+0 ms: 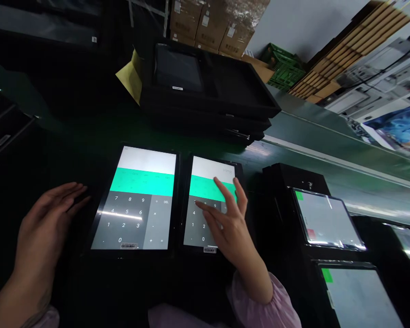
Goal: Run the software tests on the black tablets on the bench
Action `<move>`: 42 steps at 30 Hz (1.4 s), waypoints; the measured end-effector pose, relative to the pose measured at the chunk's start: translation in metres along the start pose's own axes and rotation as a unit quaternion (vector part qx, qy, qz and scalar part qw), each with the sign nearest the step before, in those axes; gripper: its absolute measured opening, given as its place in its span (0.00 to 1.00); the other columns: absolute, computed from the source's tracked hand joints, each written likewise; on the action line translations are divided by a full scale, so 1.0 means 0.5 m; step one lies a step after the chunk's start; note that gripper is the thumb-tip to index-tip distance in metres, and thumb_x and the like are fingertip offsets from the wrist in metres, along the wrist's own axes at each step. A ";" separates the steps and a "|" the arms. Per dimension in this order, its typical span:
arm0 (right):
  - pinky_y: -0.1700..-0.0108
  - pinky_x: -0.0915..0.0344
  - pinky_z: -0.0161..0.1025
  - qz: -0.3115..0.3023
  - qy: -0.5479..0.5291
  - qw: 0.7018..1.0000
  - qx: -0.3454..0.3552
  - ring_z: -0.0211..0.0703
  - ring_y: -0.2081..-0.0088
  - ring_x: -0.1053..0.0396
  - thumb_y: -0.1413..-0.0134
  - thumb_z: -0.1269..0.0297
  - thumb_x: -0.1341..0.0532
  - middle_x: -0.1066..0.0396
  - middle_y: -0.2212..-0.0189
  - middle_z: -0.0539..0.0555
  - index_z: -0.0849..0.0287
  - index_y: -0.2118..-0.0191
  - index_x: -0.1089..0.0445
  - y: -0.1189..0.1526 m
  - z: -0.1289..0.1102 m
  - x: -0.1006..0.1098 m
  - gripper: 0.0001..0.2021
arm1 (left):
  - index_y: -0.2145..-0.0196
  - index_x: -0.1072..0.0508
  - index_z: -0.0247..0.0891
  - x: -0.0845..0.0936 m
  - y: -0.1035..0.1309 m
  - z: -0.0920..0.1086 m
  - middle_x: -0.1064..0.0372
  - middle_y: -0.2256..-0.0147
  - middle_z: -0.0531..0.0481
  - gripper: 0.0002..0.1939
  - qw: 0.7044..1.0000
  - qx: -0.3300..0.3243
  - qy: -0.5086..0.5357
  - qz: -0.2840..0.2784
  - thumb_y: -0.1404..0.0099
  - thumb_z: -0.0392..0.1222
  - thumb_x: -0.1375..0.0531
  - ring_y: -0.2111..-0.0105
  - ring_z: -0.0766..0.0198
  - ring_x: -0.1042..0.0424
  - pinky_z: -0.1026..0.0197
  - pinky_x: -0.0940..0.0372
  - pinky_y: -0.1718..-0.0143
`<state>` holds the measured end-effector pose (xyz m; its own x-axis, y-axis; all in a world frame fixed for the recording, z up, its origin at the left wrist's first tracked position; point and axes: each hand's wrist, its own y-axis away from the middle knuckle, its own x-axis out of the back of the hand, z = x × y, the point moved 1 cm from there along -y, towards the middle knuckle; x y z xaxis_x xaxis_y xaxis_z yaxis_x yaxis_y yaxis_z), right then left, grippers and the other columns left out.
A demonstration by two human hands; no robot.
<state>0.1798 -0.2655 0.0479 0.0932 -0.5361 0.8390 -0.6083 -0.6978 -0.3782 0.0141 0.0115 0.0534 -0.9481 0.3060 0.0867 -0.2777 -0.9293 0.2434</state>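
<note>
Two tablets lie side by side in front of me, both showing a calculator screen with a green band. My right hand [230, 218] is over the right tablet [198, 218] with its fingers spread. One fingertip is at the upper left of the number keys, and the hand hides part of the keypad. A short entry shows at the top of that screen. Left of the other tablet [133, 205], my left hand [51, 218] hovers or rests with loosely stretched fingers, apart from the tablet and holding nothing.
Behind the tablets stands a stack of black trays [239, 91], one holding a dark tablet [178, 68]. A yellow paper [131, 77] sticks out beside it. At right lie two lit tablets, an upper one [330, 221] and a lower one [362, 296]. Cartons [212, 25] and a green crate [283, 66] stand farther back.
</note>
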 end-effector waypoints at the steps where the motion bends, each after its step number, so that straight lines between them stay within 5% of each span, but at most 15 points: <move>1: 0.33 0.45 0.72 -0.005 -0.002 1.000 0.003 0.68 0.26 0.66 0.30 0.66 0.43 0.48 0.28 0.52 0.50 0.48 0.21 -0.001 0.001 0.001 0.14 | 0.61 0.21 0.40 0.001 -0.002 -0.003 0.23 0.51 0.48 0.11 1.000 -0.008 0.003 0.003 0.45 0.39 0.32 0.44 0.52 0.26 0.51 0.31 0.39; 7: 0.38 0.43 0.77 0.152 0.057 0.980 -0.116 0.73 0.30 0.50 0.29 0.59 0.45 0.34 0.37 0.60 0.56 0.60 0.17 0.012 0.076 0.027 0.18 | 0.61 0.19 0.41 0.007 -0.010 -0.017 0.22 0.53 0.50 0.13 1.000 -0.026 0.007 0.000 0.47 0.35 0.33 0.47 0.54 0.24 0.54 0.27 0.45; 10: 0.40 0.43 0.79 0.146 0.076 0.974 -0.155 0.76 0.31 0.51 0.29 0.55 0.46 0.33 0.37 0.61 0.57 0.61 0.16 0.021 0.107 0.026 0.21 | 0.60 0.19 0.43 0.011 -0.009 -0.021 0.22 0.53 0.51 0.13 1.000 -0.030 -0.008 -0.002 0.44 0.37 0.32 0.48 0.56 0.24 0.56 0.27 0.45; 16: 0.35 0.47 0.76 0.094 0.052 0.990 -0.096 0.71 0.27 0.60 0.28 0.58 0.46 0.41 0.32 0.59 0.55 0.55 0.18 0.014 0.093 0.010 0.18 | 0.57 0.19 0.46 0.014 -0.007 -0.027 0.22 0.51 0.55 0.13 0.998 -0.041 -0.046 -0.002 0.40 0.39 0.33 0.47 0.59 0.24 0.59 0.28 0.44; 24: 0.38 0.43 0.78 0.113 0.053 0.982 -0.139 0.72 0.29 0.54 0.28 0.55 0.46 0.36 0.35 0.58 0.53 0.58 0.17 0.022 0.105 0.014 0.19 | 0.56 0.19 0.46 0.012 -0.008 -0.021 0.21 0.51 0.53 0.14 0.997 -0.016 -0.072 -0.016 0.41 0.41 0.34 0.46 0.53 0.25 0.48 0.34 0.37; 28: 0.39 0.43 0.79 0.092 0.057 0.988 -0.106 0.73 0.28 0.56 0.28 0.56 0.46 0.38 0.34 0.60 0.56 0.57 0.18 0.009 0.074 0.013 0.19 | 0.52 0.21 0.47 0.020 -0.020 -0.031 0.23 0.48 0.52 0.15 0.991 0.003 -0.105 -0.080 0.37 0.44 0.35 0.43 0.53 0.28 0.47 0.40 0.34; 32: 0.39 0.38 0.74 0.078 0.024 0.995 -0.056 0.68 0.28 0.54 0.28 0.62 0.47 0.38 0.34 0.60 0.54 0.52 0.20 -0.022 -0.007 0.006 0.16 | 0.47 0.24 0.51 0.008 -0.045 -0.028 0.29 0.40 0.54 0.18 0.980 0.013 -0.121 -0.156 0.33 0.50 0.38 0.38 0.55 0.33 0.47 0.48 0.30; 37: 0.36 0.39 0.71 -0.036 -0.009 0.999 0.029 0.67 0.27 0.59 0.27 0.65 0.49 0.44 0.30 0.60 0.55 0.47 0.23 -0.084 -0.106 -0.045 0.17 | 0.42 0.27 0.48 -0.019 -0.072 -0.010 0.33 0.37 0.50 0.22 0.968 -0.029 -0.188 -0.166 0.32 0.52 0.42 0.34 0.52 0.38 0.46 0.50 0.30; 42: 0.36 0.49 0.82 -0.088 0.026 0.995 0.035 0.76 0.27 0.63 0.28 0.65 0.49 0.48 0.28 0.57 0.52 0.46 0.22 -0.123 -0.127 -0.094 0.18 | 0.44 0.27 0.46 -0.008 -0.092 -0.039 0.32 0.38 0.49 0.23 0.969 -0.048 -0.131 -0.202 0.33 0.54 0.42 0.36 0.53 0.35 0.49 0.47 0.31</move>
<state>0.1627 -0.1671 0.0567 0.1502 -0.3789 0.9132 -0.5301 -0.8105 -0.2491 0.0279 0.0490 0.0230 -0.6906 0.6795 0.2477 -0.6432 -0.7336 0.2193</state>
